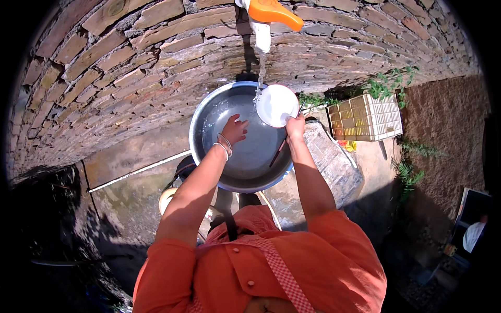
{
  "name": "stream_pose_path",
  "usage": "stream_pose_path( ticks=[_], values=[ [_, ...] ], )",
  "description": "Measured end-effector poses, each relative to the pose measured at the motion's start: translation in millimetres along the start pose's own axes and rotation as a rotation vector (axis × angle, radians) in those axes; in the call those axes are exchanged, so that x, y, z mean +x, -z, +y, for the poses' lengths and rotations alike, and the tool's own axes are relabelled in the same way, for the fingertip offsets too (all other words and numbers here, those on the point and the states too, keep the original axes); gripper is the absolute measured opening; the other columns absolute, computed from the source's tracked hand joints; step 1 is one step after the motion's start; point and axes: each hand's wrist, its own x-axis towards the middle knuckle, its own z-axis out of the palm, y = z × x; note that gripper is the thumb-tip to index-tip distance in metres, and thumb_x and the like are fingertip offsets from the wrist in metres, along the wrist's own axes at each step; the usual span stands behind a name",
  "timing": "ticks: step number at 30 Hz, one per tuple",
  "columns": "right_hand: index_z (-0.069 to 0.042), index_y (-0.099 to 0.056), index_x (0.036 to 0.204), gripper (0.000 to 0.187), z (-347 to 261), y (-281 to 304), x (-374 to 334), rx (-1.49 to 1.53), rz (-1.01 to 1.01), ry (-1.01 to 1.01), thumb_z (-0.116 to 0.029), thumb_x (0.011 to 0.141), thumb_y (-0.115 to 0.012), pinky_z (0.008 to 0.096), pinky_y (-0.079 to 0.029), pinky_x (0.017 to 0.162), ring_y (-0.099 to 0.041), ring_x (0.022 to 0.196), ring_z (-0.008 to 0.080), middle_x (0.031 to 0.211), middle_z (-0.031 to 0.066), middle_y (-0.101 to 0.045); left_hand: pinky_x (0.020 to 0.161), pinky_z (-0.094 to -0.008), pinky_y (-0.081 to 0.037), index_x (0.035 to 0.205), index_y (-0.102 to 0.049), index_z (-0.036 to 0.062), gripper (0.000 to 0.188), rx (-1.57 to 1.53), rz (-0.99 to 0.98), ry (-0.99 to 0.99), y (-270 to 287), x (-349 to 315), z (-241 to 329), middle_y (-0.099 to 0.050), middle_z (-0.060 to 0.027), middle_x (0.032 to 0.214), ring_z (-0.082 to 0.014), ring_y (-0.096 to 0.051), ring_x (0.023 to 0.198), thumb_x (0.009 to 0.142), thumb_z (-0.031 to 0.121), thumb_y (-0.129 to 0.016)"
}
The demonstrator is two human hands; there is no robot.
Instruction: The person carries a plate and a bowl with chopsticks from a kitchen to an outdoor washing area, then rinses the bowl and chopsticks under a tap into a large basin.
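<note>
A large round basin with a grey inside and blue outer edge holds some shallow water. Above its far right side, my right hand grips a white bowl with a reddish rim by its near edge. Water runs from the white tap with an orange lever past the bowl's left edge. A thin dark stick passes by my right hand and points down into the basin; whether the fingers hold it, I cannot tell. My left hand, bangles at its wrist, hovers over the basin with fingers apart, touching nothing visible.
A brick wall rises behind the basin. To the right, a cream plastic crate stands by green plants, with a stone slab nearer me. A pale strip crosses the ground at left. Part of another person shows far right.
</note>
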Motion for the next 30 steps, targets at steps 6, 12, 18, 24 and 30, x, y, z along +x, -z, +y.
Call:
stream_pose_path(
  ticks=[6, 12, 18, 24, 30],
  values=[
    [0.003, -0.062, 0.080, 0.011, -10.9, -0.4, -12.1, 0.233, -0.278, -0.265, -0.007, 0.076, -0.061, 0.0268, -0.027, 0.030, -0.043, 0.037, 0.0115, 0.058, 0.0049, -0.055, 0.078, -0.0409, -0.053, 0.141, -0.018, 0.0112, 0.071, -0.505, -0.251, 0.122, -7.0, -49.3, 118.0, -0.041, -0.0160, 0.131, -0.0301, -0.060, 0.097, 0.084, 0.018, -0.060],
    [0.002, -0.062, 0.079, 0.015, -9.0, -29.0, -24.9, 0.115, -0.247, -0.103, -0.013, 0.077, -0.066, 0.0280, -0.035, 0.040, -0.049, 0.047, 0.0119, 0.063, 0.0055, -0.057, 0.081, -0.0389, -0.052, 0.138, -0.024, 0.0092, 0.069, 0.192, -0.004, -0.181, -7.8, -60.5, 122.8, -0.045, -0.0158, 0.126, -0.0276, -0.058, 0.100, 0.074, -0.009, -0.042],
    [-0.001, -0.060, 0.070, 0.019, -6.6, -92.8, -105.0, 0.435, -0.055, -0.421, -0.016, 0.077, -0.067, 0.0281, -0.028, 0.033, -0.043, 0.037, 0.0118, 0.049, 0.0025, -0.047, 0.083, -0.0341, -0.049, 0.135, -0.026, 0.0071, 0.070, 0.049, 0.421, -0.396, -24.9, -50.0, 71.2, -0.049, -0.0154, 0.120, -0.0258, -0.051, 0.109, 0.069, -0.013, -0.033],
    [-0.001, -0.061, 0.075, 0.023, 14.7, -80.3, -49.1, -0.122, -0.120, 0.007, -0.023, 0.080, -0.064, 0.0299, -0.033, 0.036, -0.047, 0.041, 0.0128, 0.051, 0.0040, -0.050, 0.075, -0.0320, -0.052, 0.136, -0.020, 0.0090, 0.071, -0.015, 0.406, -0.412, -28.0, -54.7, 74.9, -0.047, -0.0156, 0.118, -0.0264, -0.052, 0.104, 0.069, -0.008, -0.038],
    [0.008, -0.061, 0.075, 0.034, 33.1, -88.6, -76.7, -0.040, -0.310, -0.365, -0.026, 0.081, -0.060, 0.0405, -0.046, 0.057, -0.062, 0.058, 0.0304, 0.064, 0.0195, -0.062, 0.083, -0.0317, -0.048, 0.130, -0.024, 0.0045, 0.067, -0.018, 0.348, -0.274, -27.7, -63.1, 84.9, -0.050, -0.0171, 0.113, -0.0274, -0.053, 0.105, 0.068, -0.009, -0.042]
  ],
)
